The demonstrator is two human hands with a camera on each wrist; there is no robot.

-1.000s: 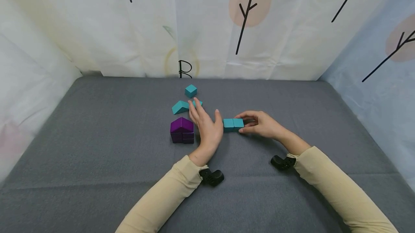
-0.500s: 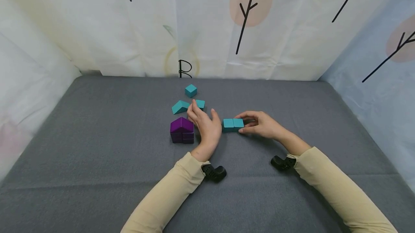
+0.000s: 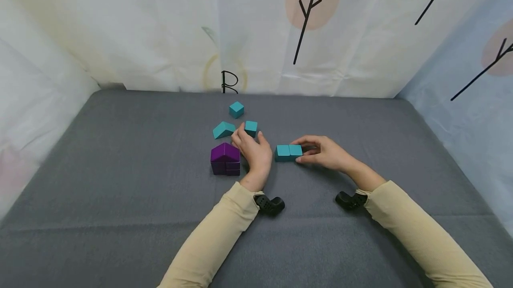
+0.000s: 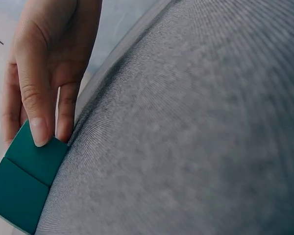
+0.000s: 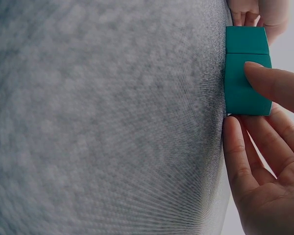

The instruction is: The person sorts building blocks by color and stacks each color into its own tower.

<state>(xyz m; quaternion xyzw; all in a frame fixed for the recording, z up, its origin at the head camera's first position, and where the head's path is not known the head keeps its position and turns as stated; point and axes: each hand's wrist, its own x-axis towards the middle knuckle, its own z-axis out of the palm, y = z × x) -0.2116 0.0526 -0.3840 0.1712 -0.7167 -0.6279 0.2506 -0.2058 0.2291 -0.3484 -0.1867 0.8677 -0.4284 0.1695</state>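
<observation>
My left hand (image 3: 255, 154) reaches to a teal cube (image 3: 251, 127) in the head view. Its fingers bend against the cube's left side, and the thumb stands close to the right side; whether the thumb touches is unclear. My right hand (image 3: 324, 154) pinches the right one of two teal cubes, thumb in front and a finger behind. That right cube (image 5: 247, 88) abuts the left cube (image 5: 246, 40), both flat on the cloth. A teal triangular block (image 3: 224, 130) lies left of my left fingers, and another teal cube (image 3: 236, 110) sits farther back.
Beside my left wrist stands a purple stack (image 3: 225, 159), a triangular roof on smaller blocks. Grey cloth (image 3: 120, 181) covers the table, and printed fabric (image 3: 256, 34) hangs at its back and sides.
My left fingers have curled in and the thumb has drawn closer, while the teal cube beside them has slid to the right. My right hand and its pair of cubes have stayed in place.
</observation>
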